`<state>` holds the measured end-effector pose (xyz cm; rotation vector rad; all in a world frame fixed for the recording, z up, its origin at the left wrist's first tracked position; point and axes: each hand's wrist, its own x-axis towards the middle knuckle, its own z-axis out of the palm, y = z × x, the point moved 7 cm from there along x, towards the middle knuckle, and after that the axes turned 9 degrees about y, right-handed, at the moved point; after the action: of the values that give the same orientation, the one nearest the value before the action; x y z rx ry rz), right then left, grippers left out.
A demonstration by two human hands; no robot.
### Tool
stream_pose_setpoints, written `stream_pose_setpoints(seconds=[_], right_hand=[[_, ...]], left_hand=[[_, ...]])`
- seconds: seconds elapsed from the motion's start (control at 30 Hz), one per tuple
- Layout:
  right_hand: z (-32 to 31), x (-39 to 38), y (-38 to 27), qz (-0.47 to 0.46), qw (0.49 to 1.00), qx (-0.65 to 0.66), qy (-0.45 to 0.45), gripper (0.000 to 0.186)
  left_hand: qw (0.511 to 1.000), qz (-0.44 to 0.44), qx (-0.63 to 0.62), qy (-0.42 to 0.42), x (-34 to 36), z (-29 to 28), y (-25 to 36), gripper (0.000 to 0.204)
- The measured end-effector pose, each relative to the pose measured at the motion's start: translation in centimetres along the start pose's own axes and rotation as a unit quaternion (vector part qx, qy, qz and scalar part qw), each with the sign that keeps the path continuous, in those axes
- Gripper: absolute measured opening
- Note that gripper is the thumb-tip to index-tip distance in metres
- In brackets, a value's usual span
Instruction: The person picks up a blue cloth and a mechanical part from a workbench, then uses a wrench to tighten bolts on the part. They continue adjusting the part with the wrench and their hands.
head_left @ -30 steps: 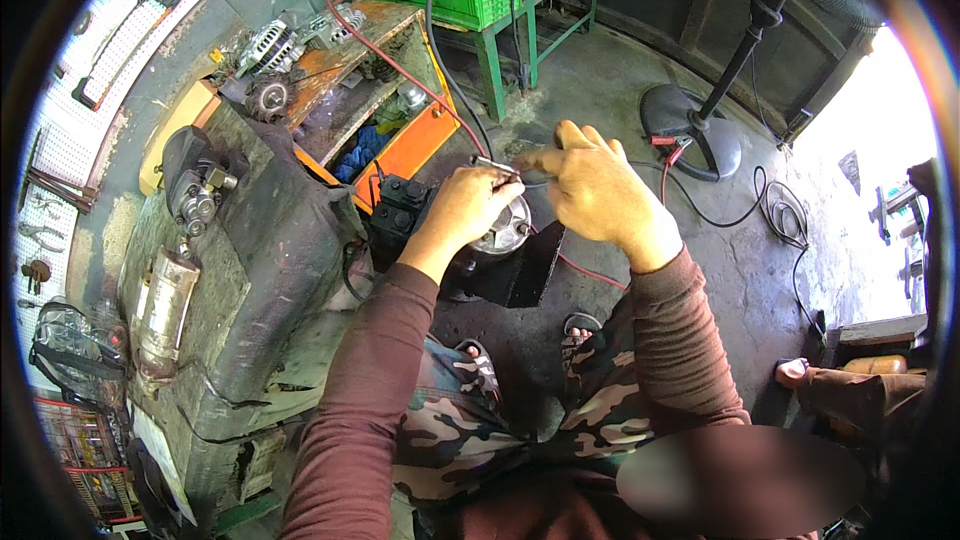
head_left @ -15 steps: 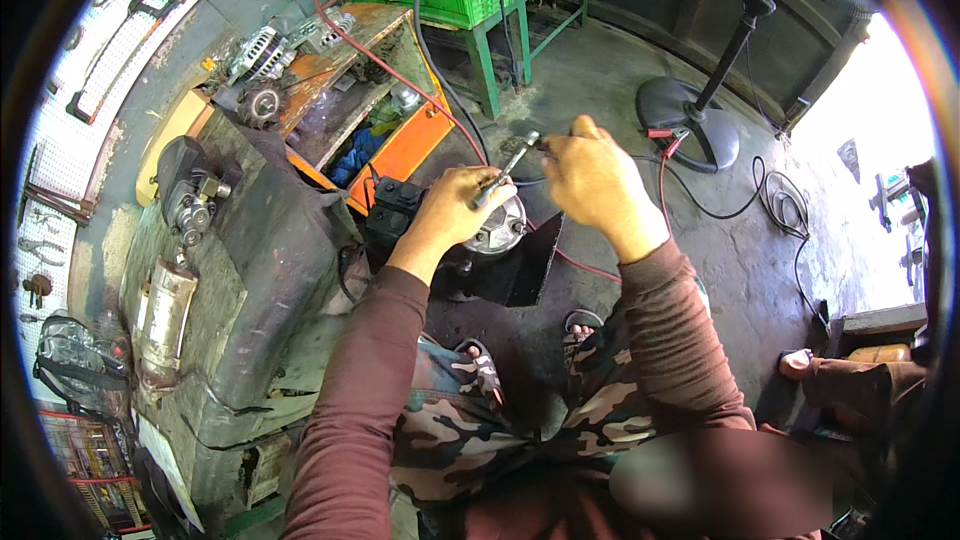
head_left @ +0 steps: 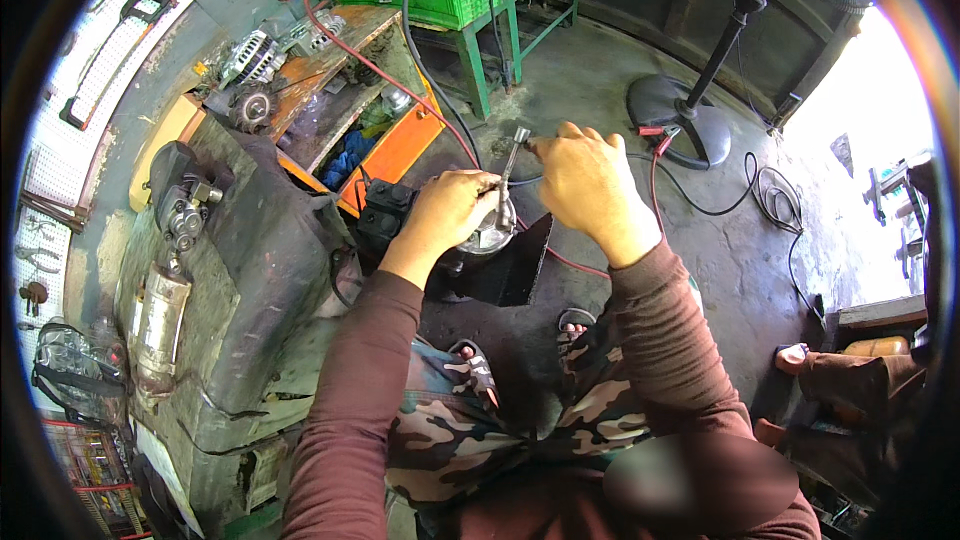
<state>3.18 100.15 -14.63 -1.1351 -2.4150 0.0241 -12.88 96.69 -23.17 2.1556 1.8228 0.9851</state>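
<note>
My left hand [head_left: 450,210], closed, grips the lower part of a slim metal wrench [head_left: 513,160] over a silver round motor end [head_left: 492,237]. The wrench stands steeply, its socket-like head uppermost. My right hand [head_left: 585,190] is curled beside that head, index fingertip close to or touching it; whatever its other fingers hold is hidden. A black housing [head_left: 385,210] with cables sits left of the round part, and a dark metal plate [head_left: 520,270] extends from beneath it.
A bench [head_left: 240,320] bearing a starter motor [head_left: 185,200] and silver cylinder [head_left: 160,340] is at left. Behind are an orange cabinet [head_left: 395,155], green crate [head_left: 430,0] and jumper cables. A fan stand [head_left: 680,130] stands at right; another person's leg [head_left: 850,390] shows lower right.
The wrench has gone from lying nearly level in my left hand to a steep upright tilt. My right hand has shifted slightly, its fingers curled by the wrench's upper end.
</note>
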Motion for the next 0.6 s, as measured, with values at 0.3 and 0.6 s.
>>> stream_pose_setpoints(seconds=[0.3, 0.6], right_hand=[[1.0, -1.3, -2.2, -0.084, 0.988, 0.040, -0.124, 0.023], [2.0, 0.2, -1.6, 0.004, 0.997, 0.080, 0.020, 0.027]], left_hand=[[0.996, -0.080, -0.004, 0.040, -0.4, -0.2, -1.5, 0.032], [0.998, -0.052, 0.031, -0.006, -0.4, -0.1, -0.6, 0.031]])
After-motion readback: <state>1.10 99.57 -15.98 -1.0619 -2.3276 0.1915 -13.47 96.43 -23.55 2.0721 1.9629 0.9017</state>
